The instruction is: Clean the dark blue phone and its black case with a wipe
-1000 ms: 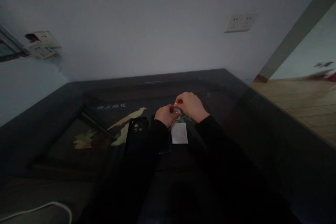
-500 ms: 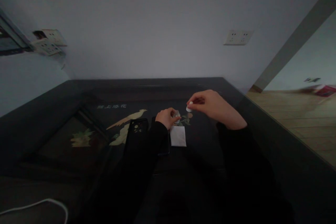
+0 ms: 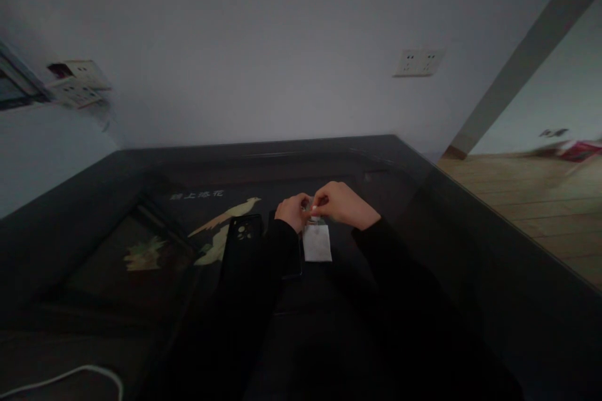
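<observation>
Left hand: curled beside the white square, the left hand [image 3: 290, 212] has thumb and fingers closed about a small clear jar [image 3: 308, 203]; much of the jar is hidden behind them.
Right hand: the right hand [image 3: 345, 204] pinches a small white cap [image 3: 315, 208] between thumb and fingertips; the other fingers fold in behind.
Cap and jar: both lie between the two hands, just beyond the white square; whether the cap sits on the jar or only near it, I cannot tell.
Just changed: half a second ago the right hand held the cap out to the right, well apart from the jar; now it is back beside the left hand, so the work, as I judge it, is again at the place where cap and jar meet.
White square: the white square [image 3: 316, 244] lies flat on the dark tabletop [image 3: 423, 232]; it is near the left wrist.
Phone case: the black phone case [image 3: 241, 230] lies to the left of the left sleeve; a dark flat thing [image 3: 292, 269] shows partly beneath that sleeve.
</observation>
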The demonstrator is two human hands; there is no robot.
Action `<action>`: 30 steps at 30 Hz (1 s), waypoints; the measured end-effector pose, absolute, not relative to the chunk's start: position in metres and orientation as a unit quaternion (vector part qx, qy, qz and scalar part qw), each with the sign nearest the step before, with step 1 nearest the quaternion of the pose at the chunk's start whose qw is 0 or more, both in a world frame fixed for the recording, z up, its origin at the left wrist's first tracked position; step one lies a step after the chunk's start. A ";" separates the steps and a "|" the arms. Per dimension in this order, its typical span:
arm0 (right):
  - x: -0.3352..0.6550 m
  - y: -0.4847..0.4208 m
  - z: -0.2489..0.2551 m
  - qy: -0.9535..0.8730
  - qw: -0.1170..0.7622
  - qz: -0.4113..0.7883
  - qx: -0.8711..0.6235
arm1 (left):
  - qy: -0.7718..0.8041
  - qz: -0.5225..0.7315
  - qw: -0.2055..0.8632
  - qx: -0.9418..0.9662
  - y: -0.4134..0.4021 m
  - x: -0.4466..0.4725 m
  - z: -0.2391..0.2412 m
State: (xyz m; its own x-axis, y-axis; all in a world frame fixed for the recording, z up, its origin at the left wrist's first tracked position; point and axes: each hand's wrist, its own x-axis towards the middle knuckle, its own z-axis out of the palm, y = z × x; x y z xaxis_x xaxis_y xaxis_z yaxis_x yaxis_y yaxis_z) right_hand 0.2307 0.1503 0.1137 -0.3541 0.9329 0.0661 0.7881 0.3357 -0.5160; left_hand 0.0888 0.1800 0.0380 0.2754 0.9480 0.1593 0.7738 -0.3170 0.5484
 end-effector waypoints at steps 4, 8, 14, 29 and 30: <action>0.228 0.148 0.114 -0.796 0.173 0.215 -0.539 | 0.551 0.230 0.189 0.779 0.181 0.089 0.039; 0.227 0.148 0.113 -0.790 0.193 0.219 -0.538 | 0.554 0.232 0.184 0.778 0.179 0.089 0.040; 0.242 0.152 0.123 -0.768 0.286 0.225 -0.527 | 0.561 0.242 0.181 0.770 0.181 0.090 0.035; 0.234 0.160 0.111 -0.756 0.318 0.090 -0.565 | 0.559 0.255 0.182 0.767 0.187 0.089 0.028; 0.231 0.160 0.108 -0.759 0.305 0.085 -0.569 | 0.561 0.255 0.181 0.767 0.187 0.089 0.028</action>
State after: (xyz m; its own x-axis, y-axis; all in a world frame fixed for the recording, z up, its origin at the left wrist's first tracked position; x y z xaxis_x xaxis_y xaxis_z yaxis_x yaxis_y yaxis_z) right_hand 0.2312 0.1605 0.1076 -0.1669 0.9154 0.3663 0.8114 0.3386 -0.4764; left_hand 0.0895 0.1869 0.0278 0.2413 0.9520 0.1881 0.7679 -0.3058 0.5628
